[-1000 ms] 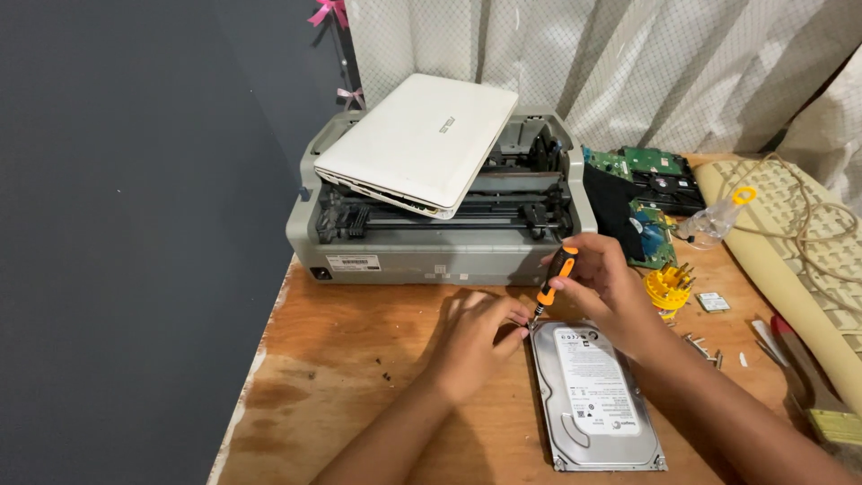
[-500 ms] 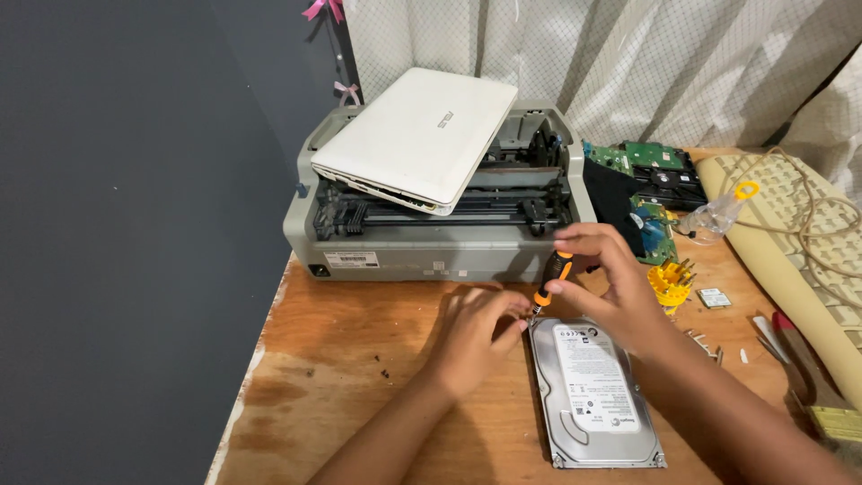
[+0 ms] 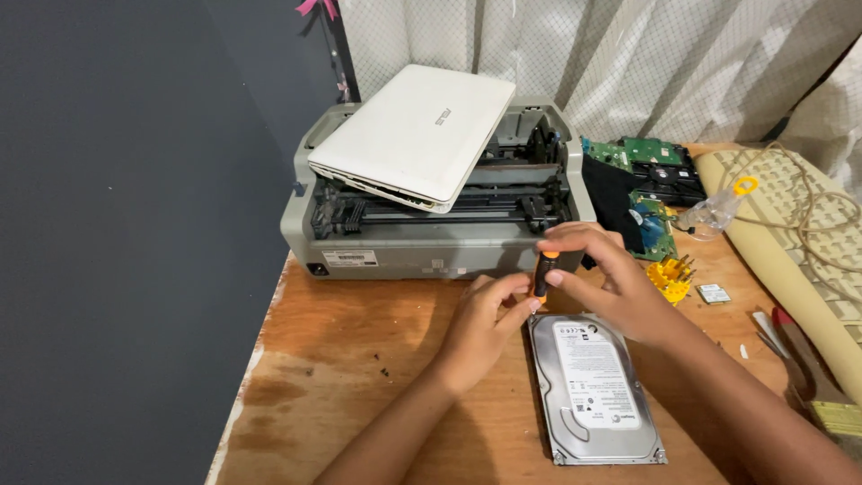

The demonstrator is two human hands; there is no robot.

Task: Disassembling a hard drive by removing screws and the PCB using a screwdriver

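Wall: dark grey surface filling the left third of the frame.
Curtain: pale mesh fabric (image 3: 628,63) across the upper right, behind the bench.
Table: worn wooden top (image 3: 350,359) occupying the lower half of the frame, with dark stains at lower left.
Printer: grey open-topped unit (image 3: 431,242) at upper centre, standing at the rear of the table; a small white rectangular label (image 3: 348,258) sits on its front face at the left, with a second pale sticker further right.
Laptop: closed white unit (image 3: 417,130) resting tilted on top of the printer.
Keyboard: beige, at the right edge (image 3: 808,233), with a pale cable coiled over it.
Hard drive: silver rectangular unit (image 3: 593,386) lying flat at lower centre-right of the table; a white rectangular label with dark print covers most of its top plate.
Circuit boards: green boards (image 3: 642,157) to the right of the printer, on dark material.
Right hand: (image 3: 611,287) curled, fingers closed round the screwdriver handle, just above the drive's upper left corner.
Left hand: (image 3: 480,328) partly closed, fingertips touching the screwdriver's lower end beside the drive; grip cannot be confirmed.
Screwdriver: orange and black (image 3: 542,275), held near upright over the drive's upper left corner.
Yellow part: small toothed plastic piece (image 3: 671,275) right of the right hand.
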